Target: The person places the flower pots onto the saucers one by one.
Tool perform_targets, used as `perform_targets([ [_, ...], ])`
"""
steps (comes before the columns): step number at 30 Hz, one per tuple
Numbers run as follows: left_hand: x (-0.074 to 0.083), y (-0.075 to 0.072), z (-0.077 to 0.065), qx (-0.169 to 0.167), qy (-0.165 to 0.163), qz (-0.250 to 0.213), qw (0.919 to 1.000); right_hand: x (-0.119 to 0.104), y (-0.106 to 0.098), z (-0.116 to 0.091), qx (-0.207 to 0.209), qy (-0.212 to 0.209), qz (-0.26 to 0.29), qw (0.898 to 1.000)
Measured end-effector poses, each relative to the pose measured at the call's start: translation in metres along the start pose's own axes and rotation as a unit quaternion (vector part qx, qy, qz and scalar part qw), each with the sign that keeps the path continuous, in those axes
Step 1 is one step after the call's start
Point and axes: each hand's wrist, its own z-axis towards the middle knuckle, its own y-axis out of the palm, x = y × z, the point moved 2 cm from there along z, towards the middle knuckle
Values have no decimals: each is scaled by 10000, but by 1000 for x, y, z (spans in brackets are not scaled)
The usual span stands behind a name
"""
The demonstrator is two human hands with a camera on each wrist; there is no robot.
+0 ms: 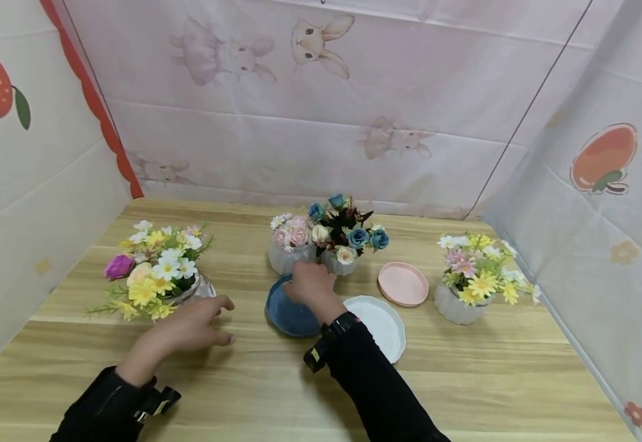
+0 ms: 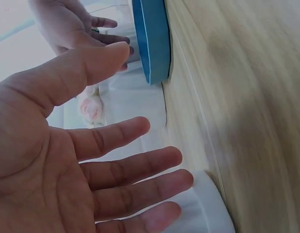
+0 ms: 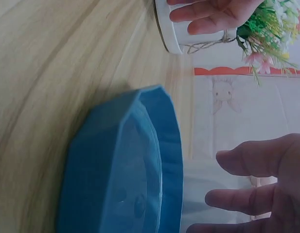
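Note:
My left hand (image 1: 195,324) is just in front of the left flower pot (image 1: 206,287), which bears yellow, white and magenta flowers. Its fingers are spread with nothing between them, as the left wrist view shows. Over the dark blue octagonal tray (image 1: 290,316) hovers my right hand (image 1: 311,286), its fingers apart and holding nothing. The tray lies on the table, and part of it is hidden under that hand. Right behind the hand stand a white pot (image 1: 285,260) of pink roses and a pot (image 1: 338,265) with blue and cream roses.
To the right of the blue tray lie a white scalloped plate (image 1: 378,325), partly behind my right sleeve, and a round pink plate (image 1: 403,284). A pot (image 1: 459,307) with yellow and pink flowers stands farther right. Printed cloth walls (image 1: 321,159) enclose the wooden table (image 1: 254,393).

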Motion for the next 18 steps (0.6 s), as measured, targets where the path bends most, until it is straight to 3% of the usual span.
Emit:
perform_targets([
  [5, 5, 5, 13, 51, -186, 45, 9998, 10, -5, 0, -14, 17, 158, 9999],
  [12, 11, 12, 27, -129, -672, -1006, 9926, 20, -12, 1, 136, -111, 415, 9990],
  [18, 10, 17, 39, -20, -846, -1262, 9884, 26, -12, 4, 272, -87, 960, 9950],
])
